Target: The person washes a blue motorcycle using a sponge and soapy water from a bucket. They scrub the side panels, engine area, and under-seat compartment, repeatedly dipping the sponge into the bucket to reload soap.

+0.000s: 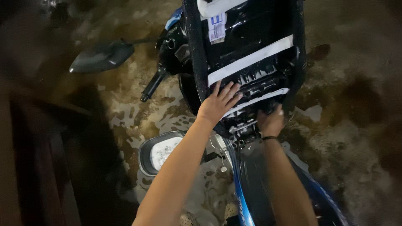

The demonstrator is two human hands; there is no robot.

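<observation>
The raised seat (247, 50) of the motorbike (251, 184) stands up ahead of both hands, its long axis running away from the person. The left hand (218, 102) lies open and flat on its underside; the right hand (271, 122), lower by the hinge, curls closed around something hidden.

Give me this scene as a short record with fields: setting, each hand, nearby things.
setting: wet, soapy ground seen from above, dim light
main thing: motorbike with its raised seat underside facing the camera, black with white strips
left hand: left hand flat on the lower edge of the seat underside, fingers spread
right hand: right hand down at the seat hinge area, fingers hidden in the dark parts; dark band on the wrist
nearby: mirror, handlebar grip, basin of foamy water
</observation>
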